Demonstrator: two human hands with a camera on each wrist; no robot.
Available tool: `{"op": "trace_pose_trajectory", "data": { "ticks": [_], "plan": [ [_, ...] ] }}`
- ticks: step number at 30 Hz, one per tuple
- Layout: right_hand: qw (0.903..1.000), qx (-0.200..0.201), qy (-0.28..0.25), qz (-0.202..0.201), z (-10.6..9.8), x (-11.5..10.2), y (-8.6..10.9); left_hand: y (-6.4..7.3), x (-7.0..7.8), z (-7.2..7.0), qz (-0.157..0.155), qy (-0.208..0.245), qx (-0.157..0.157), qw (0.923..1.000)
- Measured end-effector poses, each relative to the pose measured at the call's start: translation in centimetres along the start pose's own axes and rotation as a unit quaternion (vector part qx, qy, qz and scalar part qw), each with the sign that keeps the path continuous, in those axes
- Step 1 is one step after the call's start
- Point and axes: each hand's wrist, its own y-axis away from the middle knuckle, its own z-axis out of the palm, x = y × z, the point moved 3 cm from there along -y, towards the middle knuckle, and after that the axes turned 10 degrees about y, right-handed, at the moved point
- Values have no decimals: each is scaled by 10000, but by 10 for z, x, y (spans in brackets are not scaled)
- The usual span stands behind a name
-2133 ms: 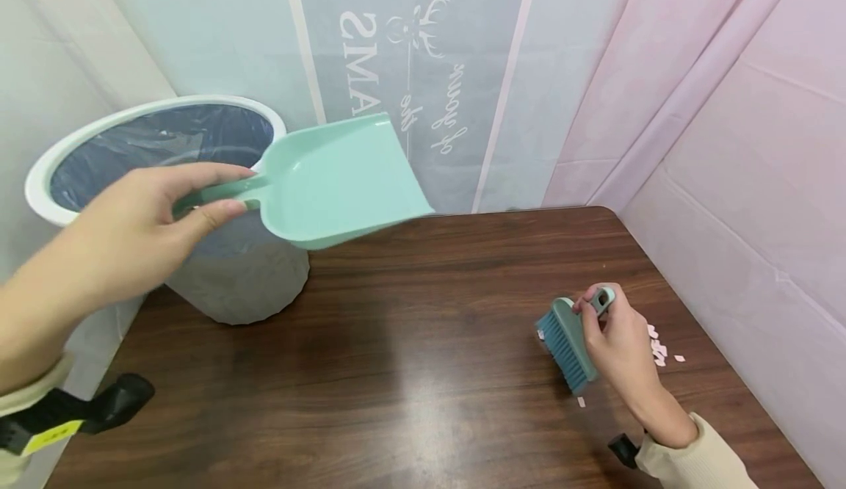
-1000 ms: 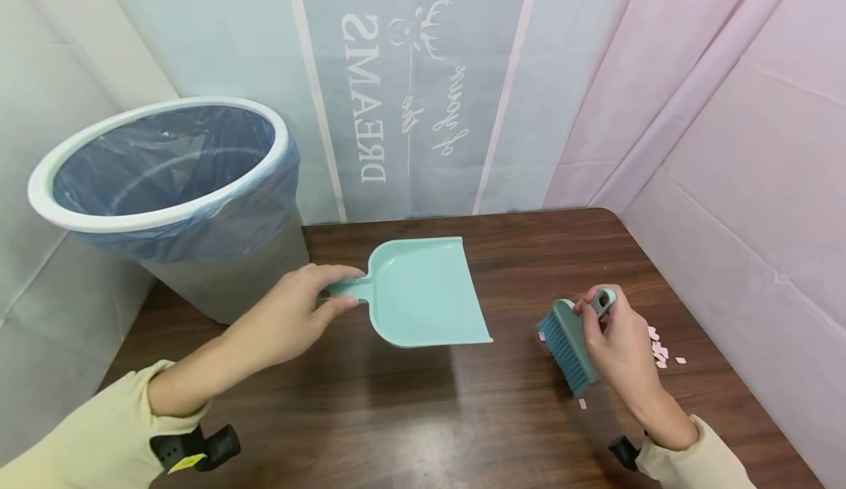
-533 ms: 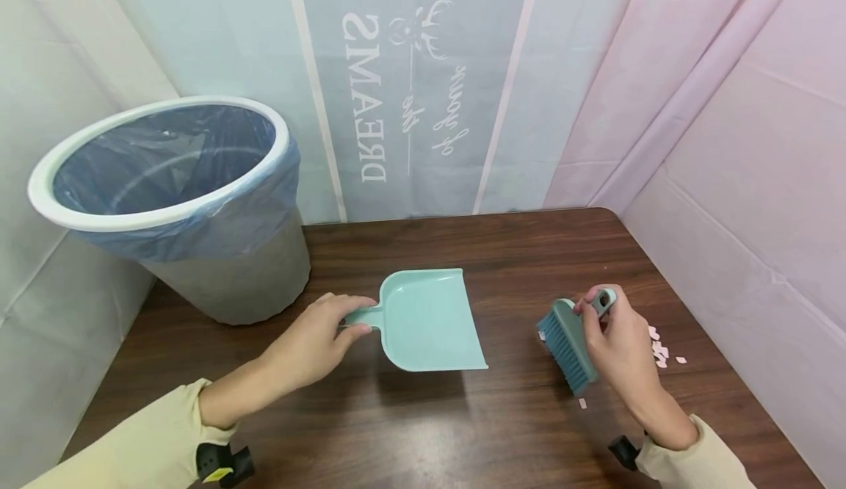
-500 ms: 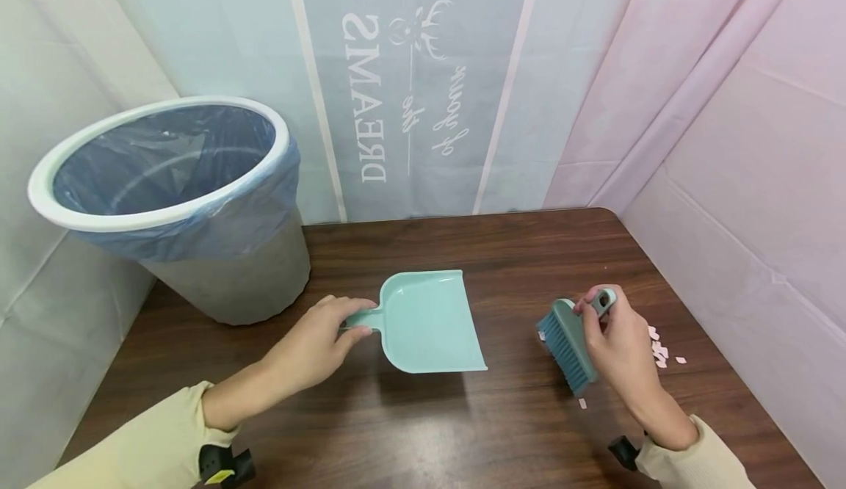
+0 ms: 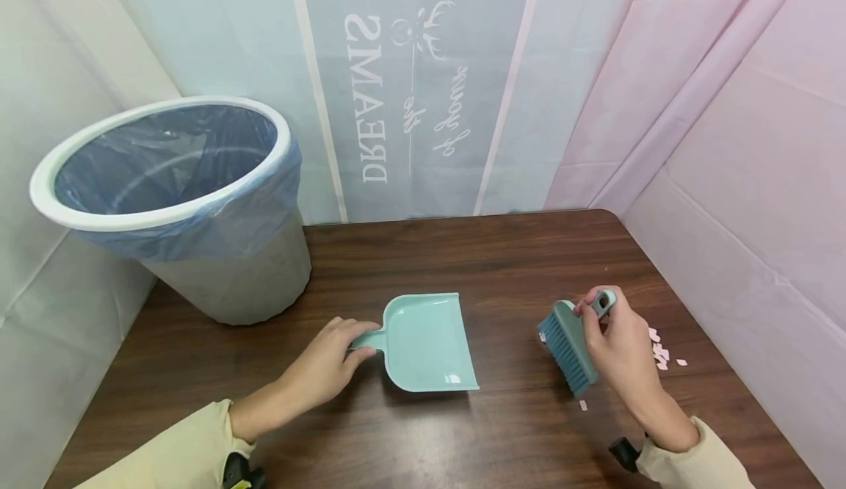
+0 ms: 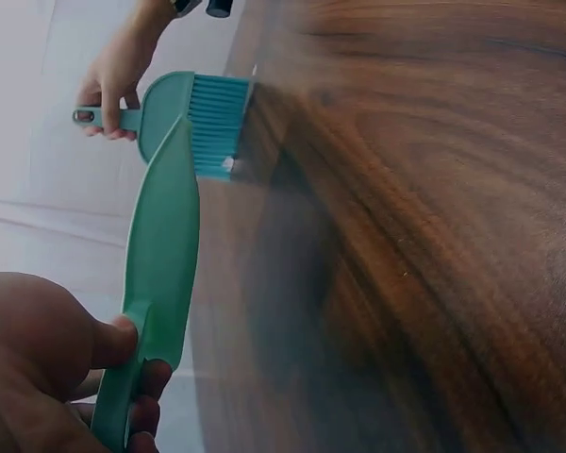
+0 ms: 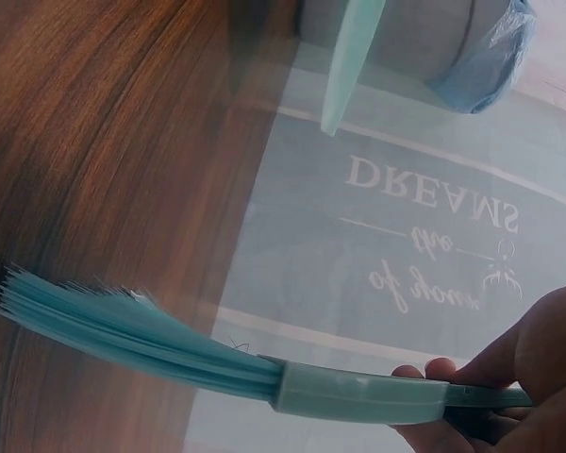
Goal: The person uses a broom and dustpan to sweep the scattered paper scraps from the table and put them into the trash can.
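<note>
My left hand (image 5: 328, 363) grips the handle of a mint-green dustpan (image 5: 429, 342). The pan is bare inside and hovers just over the table, its straight lip turned to the right; the left wrist view shows the dustpan (image 6: 165, 236) edge-on. In my right hand (image 5: 620, 346) is the handle of a teal brush (image 5: 570, 346), bristles down and to the left on the wood. A small pale scrap (image 5: 543, 337) lies at the bristles' upper end and another scrap (image 5: 583, 405) just below them. More scraps (image 5: 659, 353) sit behind the right hand, which partly hides them.
A grey bin (image 5: 244, 283) with a white rim and blue liner stands at the table's back left. Fabric walls enclose the brown wooden table (image 5: 489, 254) at the back and both sides. The right table edge runs close beside the scraps.
From over the bin's side, the left hand has brought the dustpan right and down, close to the table. The right hand and brush have stayed in place.
</note>
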Motion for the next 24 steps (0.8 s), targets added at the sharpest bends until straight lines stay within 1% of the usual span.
{"op": "trace_pose_trajectory", "data": {
  "ticks": [5, 12, 16, 20, 24],
  "plan": [
    [10000, 9, -17, 20, 0, 1, 0, 1, -7, 7, 77, 110, 61, 9999],
    [10000, 7, -14, 45, 1, 2, -2, -1, -16, 20, -59, 151, 35, 9999],
    [9999, 28, -57, 89, 2, 1, 0, 0, -20, 24, -134, 136, 3, 9998],
    [9999, 61, -78, 115, 3, 1, 1, 0, -22, 25, -59, 78, 2, 10000],
    [9998, 66, -69, 149, 4, 1, 2, -1, -23, 25, 50, -7, -84, 10000]
  ]
}}
